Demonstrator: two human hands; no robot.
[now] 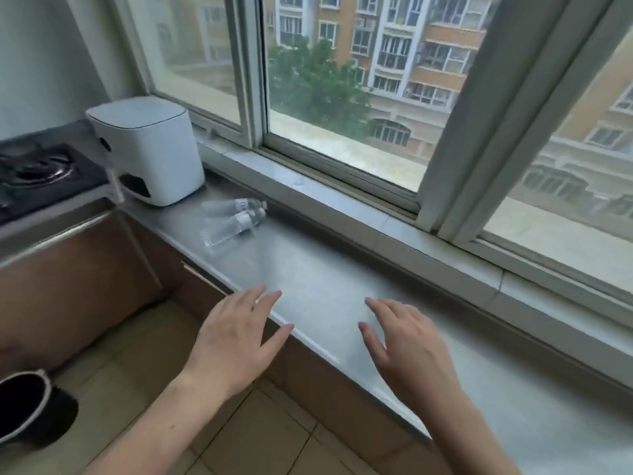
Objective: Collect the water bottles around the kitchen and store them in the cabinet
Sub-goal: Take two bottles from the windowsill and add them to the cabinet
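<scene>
Two clear plastic water bottles lie on their sides on the grey countertop (325, 286) below the window. The nearer bottle (234, 226) has a white label band. The farther bottle (239, 204) lies right behind it, touching or almost touching. Both point their caps to the right. My left hand (236, 341) hovers over the counter's front edge, palm down, fingers spread, holding nothing. My right hand (407, 347) is over the counter to the right, also open and empty. Both hands are well short of the bottles. Brown cabinet fronts (82, 282) run below the counter.
A white boxy appliance (147, 149) stands on the counter left of the bottles. A black gas hob (37, 176) sits at far left. A sliding window (342, 97) runs behind the counter. A dark slipper (30, 406) shows on the tiled floor at lower left.
</scene>
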